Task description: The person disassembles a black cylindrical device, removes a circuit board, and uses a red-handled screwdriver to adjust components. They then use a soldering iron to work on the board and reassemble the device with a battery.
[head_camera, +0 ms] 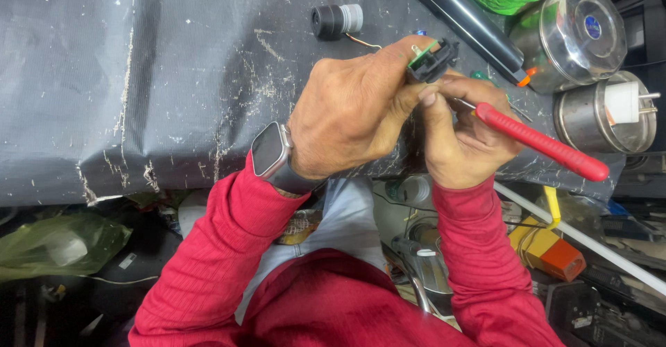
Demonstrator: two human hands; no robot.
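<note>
L hand [350,111] is clamped round a small black plastic part with a green circuit board edge [431,59], held up just above the worn dark-grey mat [139,76], near its right edge. R hand [461,135] is closed on a red-handled tool w/ thin metal shaft [541,142]; tip is hidden behind the fingers, so can't tell if it touches the part.

Doing this well, imo: keep L grip firm and wrists braced together so the part doesn't wobble; bring the tip in at a shallow angle, light pressure only, since the board edge looks thin and could crack. Keep L fingertips off the working spot.

The part: blocky, matt black housing, roughly square, w/ a slim green strip along its top-left side and a bit of metal showing. Mostly covered by L thumb and fingers, so the lower half can't be seen.

Around: small black-and-grey cylindrical motor w/ thin wires [336,21] lies on the mat near its far edge; long black tube w/ orange tip [465,24] toward the far right corner; two round steel tins [583,35] just past the right edge.
</note>
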